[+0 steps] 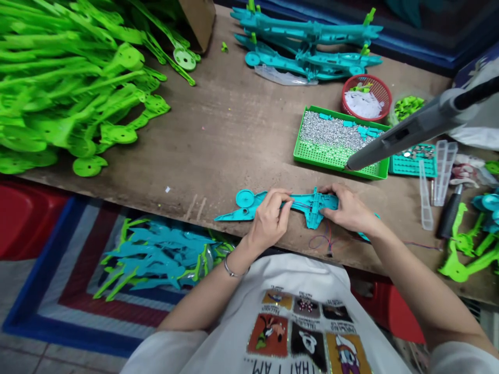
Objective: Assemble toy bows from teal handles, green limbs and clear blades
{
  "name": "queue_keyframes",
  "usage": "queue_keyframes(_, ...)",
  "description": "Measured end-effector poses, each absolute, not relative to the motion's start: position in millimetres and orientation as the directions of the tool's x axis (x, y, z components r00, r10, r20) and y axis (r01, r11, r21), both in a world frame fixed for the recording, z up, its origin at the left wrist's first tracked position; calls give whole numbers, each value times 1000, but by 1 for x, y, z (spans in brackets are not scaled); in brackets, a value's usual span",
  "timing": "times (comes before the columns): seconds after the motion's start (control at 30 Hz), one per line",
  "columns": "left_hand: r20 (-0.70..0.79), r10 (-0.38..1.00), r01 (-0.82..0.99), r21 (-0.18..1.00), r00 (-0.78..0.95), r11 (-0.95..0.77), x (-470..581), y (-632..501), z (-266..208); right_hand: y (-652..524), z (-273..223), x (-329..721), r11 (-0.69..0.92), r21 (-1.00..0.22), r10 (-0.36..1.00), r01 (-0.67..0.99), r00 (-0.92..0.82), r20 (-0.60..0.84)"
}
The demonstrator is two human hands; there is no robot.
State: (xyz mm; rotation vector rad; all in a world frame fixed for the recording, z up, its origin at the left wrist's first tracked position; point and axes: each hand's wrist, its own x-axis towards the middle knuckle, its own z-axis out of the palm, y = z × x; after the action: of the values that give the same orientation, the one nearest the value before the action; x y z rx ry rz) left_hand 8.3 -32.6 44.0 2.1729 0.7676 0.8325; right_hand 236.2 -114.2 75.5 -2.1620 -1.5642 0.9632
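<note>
A long teal plastic shell (310, 200) lies near the front edge of the table, its ribbed inside facing up. My left hand (271, 215) rests over its left half, thumb and index finger pinched on a thin red and blue wire (300, 203) running along the shell. The right end of the shell is gripped by my right hand (349, 208), thumb on the near side and fingers on the far side. Below the shell, a loop of wire hangs toward the table edge and ends in a small dark connector (329, 254). My right hand hides the shell's far end.
A grey electric screwdriver (405, 130) hangs over a green tray (339, 169) of screws. Behind stand a red basket (385, 85) and stacked teal shells (307, 31). Lime-green parts (78, 93) pile up at left. A black-handled tool (449, 215) lies at right.
</note>
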Motion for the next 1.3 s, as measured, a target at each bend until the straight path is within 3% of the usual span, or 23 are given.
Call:
queue_keyframes(0.33, 361, 692, 236, 758, 625, -608, 6, -35, 42, -105, 72, 228, -448, -477, 873, 757, 253, -417)
queue_keyframes(0.53, 304, 732, 278, 783, 610, -557, 2, -29, 46, -109, 73, 242, -379, -627, 911, 681, 156, -382)
queue_keyframes(0.67, 287, 765, 319, 783, 577, -535, -11, -21, 64, -113, 74, 250, -369, -654, 916, 660, 140, -375)
queue_keyframes(0.77, 331, 835, 389, 768, 439, -509, -29, -13, 81, -113, 71, 253, -361, -680, 919, 638, 121, -375)
queue_keyframes(0.87, 345, 918, 442, 804, 196, -397, -50, -1, 87, -113, 66, 254, -347, -694, 929, 630, 133, -344)
queue_keyframes(1.0, 244, 969, 405, 890, -32, -211, -74, 10, 75, -120, 66, 251, -301, -687, 951, 662, 153, -269)
queue_keyframes(1.1, 123, 990, 291, 952, -68, -99, -84, 10, 59, -137, 82, 243, -233, -626, 971, 744, 212, -110)
queue_keyframes(1.17, 52, 997, 235, 971, -54, -38, -86, 8, 50, -154, 98, 235, -152, -608, 986, 780, 164, -36)
queue_keyframes(1.3, -26, 999, 179, 983, -39, 33, -87, 5, 44, -182, 116, 217, -42, -632, 996, 774, -21, -92)
